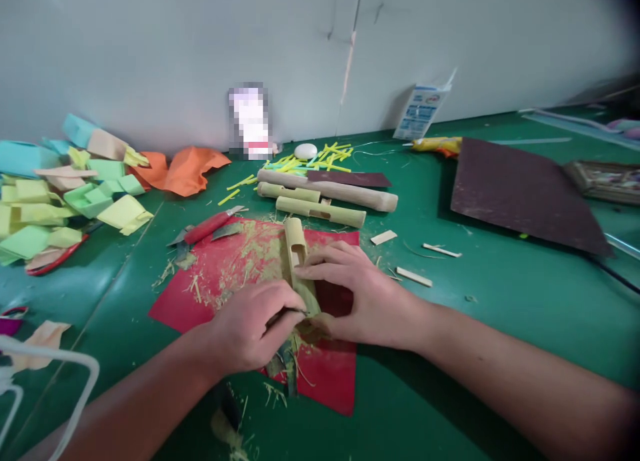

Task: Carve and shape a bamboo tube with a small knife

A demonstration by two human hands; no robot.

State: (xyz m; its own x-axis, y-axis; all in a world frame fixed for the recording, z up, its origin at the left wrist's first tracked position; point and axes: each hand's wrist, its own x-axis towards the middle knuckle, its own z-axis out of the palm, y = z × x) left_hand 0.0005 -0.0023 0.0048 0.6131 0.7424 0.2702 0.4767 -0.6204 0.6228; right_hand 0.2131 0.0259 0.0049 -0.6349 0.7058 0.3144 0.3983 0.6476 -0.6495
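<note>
Left hand (253,324) pinches a dark piece (281,314) at the tube (295,234); right hand (363,294) grasps the tube. Slack right-hand pressure could let it roll over loose shavings (260,242).

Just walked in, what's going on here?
A person's right hand holds a pale, notched tube over a red sheet strewn with shavings. The left hand pinches something thin and dark, mostly hidden, at the tube's near end. Two more notched tubes lie beyond, and a red-handled knife rests to the left.
</note>
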